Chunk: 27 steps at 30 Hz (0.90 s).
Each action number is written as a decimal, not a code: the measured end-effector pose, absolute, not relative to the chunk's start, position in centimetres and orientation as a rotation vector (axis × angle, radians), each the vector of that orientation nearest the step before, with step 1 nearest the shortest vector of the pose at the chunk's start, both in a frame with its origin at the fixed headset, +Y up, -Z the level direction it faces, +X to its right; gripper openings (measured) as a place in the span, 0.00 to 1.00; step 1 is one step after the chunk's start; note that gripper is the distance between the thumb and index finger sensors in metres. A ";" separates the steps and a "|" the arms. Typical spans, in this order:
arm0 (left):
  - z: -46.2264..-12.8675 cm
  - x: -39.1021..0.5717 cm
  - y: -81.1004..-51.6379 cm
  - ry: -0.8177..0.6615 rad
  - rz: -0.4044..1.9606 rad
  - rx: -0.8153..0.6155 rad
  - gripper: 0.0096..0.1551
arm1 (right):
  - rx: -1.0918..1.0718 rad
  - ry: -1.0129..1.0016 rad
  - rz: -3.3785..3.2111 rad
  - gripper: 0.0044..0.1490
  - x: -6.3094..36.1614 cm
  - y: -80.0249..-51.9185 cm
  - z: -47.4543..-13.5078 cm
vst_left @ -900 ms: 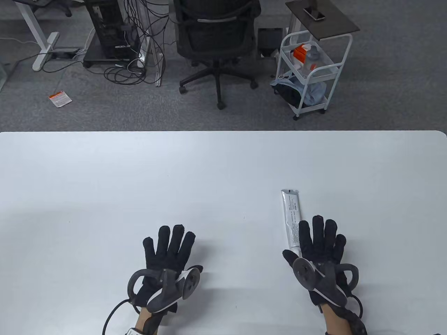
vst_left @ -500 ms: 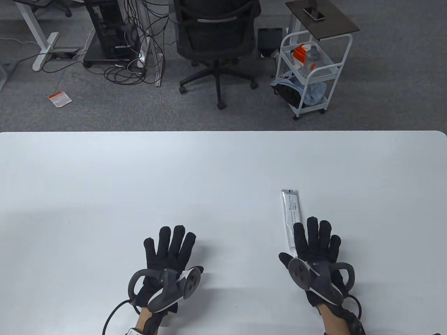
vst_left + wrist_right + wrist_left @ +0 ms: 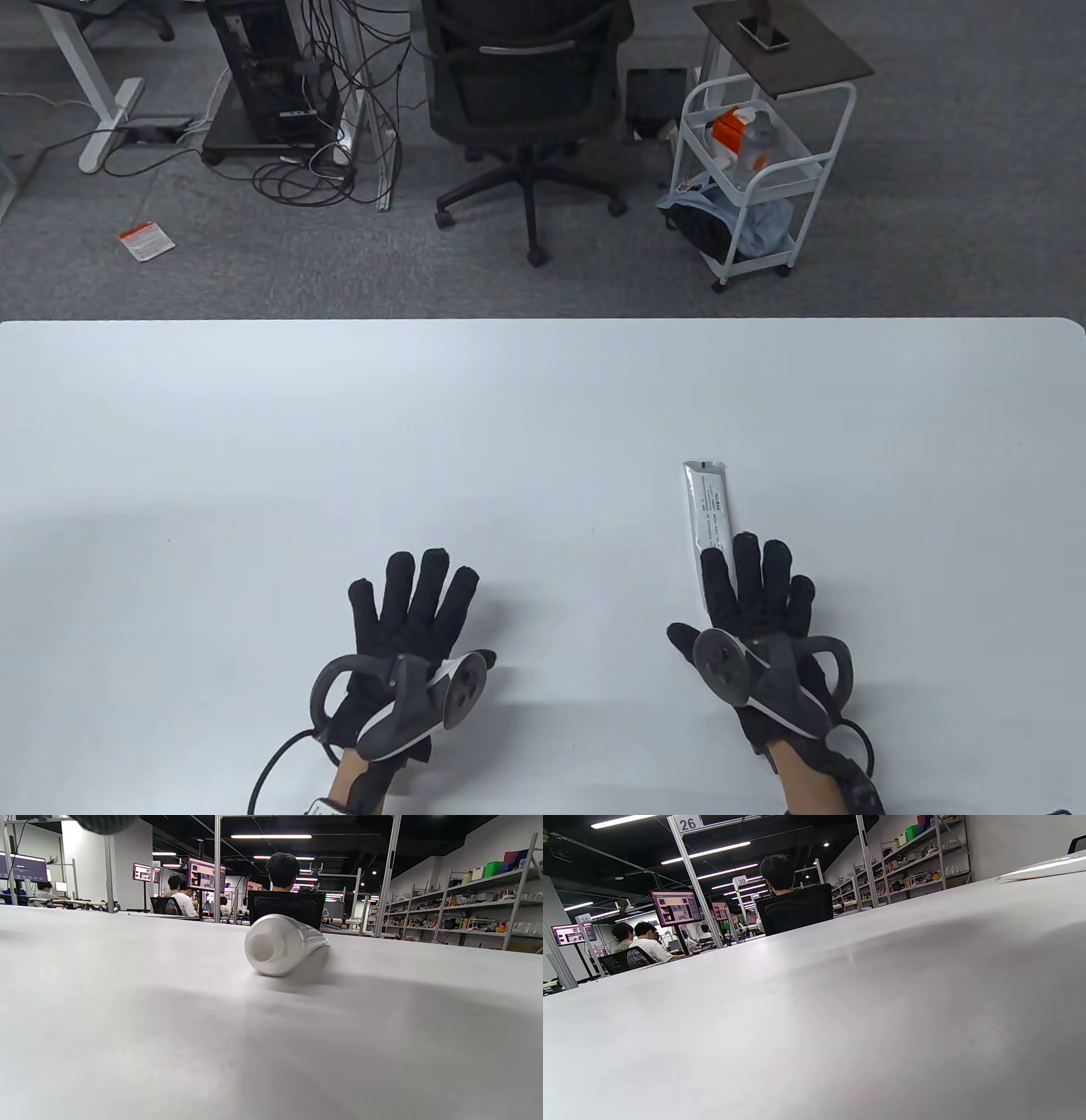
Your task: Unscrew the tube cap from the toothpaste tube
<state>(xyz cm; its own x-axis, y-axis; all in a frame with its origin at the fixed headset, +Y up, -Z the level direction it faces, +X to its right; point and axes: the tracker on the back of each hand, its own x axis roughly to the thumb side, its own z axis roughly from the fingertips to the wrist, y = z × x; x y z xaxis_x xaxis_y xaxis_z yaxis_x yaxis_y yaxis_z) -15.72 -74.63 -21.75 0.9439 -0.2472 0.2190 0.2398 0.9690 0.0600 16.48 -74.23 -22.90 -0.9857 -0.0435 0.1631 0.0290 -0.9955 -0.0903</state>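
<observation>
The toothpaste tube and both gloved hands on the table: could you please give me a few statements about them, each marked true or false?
1. The toothpaste tube lies flat on the white table. True.
2. The tube cap has been taken off and lies apart from the tube. False: in the right wrist view it sits on the tube's near end.
3. The left hand grips the tube. False: it lies flat with fingers spread, well to the left of the tube, holding nothing.
4. In the table view, the right hand hides the tube's near end. True.
5. The tube's crimped end points toward the person. False: it points away, toward the far edge.
</observation>
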 end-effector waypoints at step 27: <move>-21.8 -15.7 -74.7 -0.233 -0.250 0.015 0.53 | -0.286 0.091 -3.095 0.58 16.1 -74.3 -22.9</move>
<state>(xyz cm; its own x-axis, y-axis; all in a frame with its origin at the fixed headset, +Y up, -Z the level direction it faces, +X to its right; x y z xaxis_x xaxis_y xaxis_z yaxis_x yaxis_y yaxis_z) -15.69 -74.68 -21.77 0.9420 -0.2474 0.2270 0.2438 0.9688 0.0439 16.10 -74.29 -22.87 -0.9825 -0.0373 0.1823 0.0265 -0.9978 -0.0611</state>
